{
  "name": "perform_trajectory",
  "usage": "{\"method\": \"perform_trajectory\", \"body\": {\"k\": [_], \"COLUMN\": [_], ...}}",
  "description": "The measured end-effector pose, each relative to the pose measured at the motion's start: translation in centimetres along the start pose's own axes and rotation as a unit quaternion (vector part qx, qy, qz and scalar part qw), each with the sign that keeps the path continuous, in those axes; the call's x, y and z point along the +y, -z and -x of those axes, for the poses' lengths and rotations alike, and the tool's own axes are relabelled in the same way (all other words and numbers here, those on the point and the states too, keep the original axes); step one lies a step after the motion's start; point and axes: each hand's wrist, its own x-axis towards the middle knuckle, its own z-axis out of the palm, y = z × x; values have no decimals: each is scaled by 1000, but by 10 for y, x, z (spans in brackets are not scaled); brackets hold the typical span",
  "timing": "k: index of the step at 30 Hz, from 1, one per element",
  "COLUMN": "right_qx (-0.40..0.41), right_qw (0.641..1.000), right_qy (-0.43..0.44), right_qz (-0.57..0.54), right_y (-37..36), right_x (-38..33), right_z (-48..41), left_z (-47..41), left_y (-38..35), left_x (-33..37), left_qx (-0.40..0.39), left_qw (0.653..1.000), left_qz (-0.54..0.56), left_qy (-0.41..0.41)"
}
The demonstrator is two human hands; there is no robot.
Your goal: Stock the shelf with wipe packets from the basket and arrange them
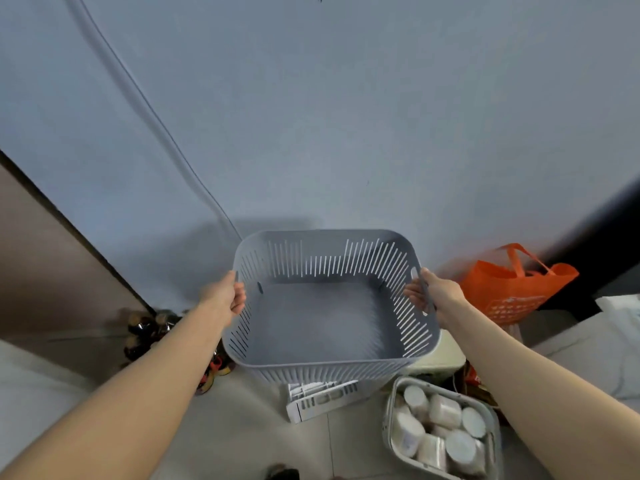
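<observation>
Basket [329, 320] grey, empty; your left hand [225, 293] and right hand [433, 296] curl fingers over opposite side rims (likely for level carry). Wipe packets [441, 431] lie in low bin [390, 408], near right.

Floor [242, 427] holds white basket [388, 420], slatted rack [322, 400].

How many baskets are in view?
2. A grey basket, empty, held by left hand and right hand; a pale basket of packets on the floor, lower right. A white slotted thing below might be a third.
</observation>
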Motion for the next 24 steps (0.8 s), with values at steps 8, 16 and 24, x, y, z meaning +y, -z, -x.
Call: {"method": "perform_trajectory", "body": {"k": [8, 16, 24], "right_qx": [3, -22, 44], "right_qw": [999, 999, 976], "right_qy": [-22, -28, 57], "right_qz": [28, 19, 206], "right_y": [-3, -15, -15], "right_x": [42, 66, 66], "right_z": [-85, -112, -121], "left_z": [-51, -73, -86], "left_y": [-34, -34, -43], "left_x": [-38, -61, -63], "left_qx": [-10, -13, -9], "left_qw": [999, 999, 998], "left_qz": [1, -8, -69], "left_qy": [35, 42, 13]}}
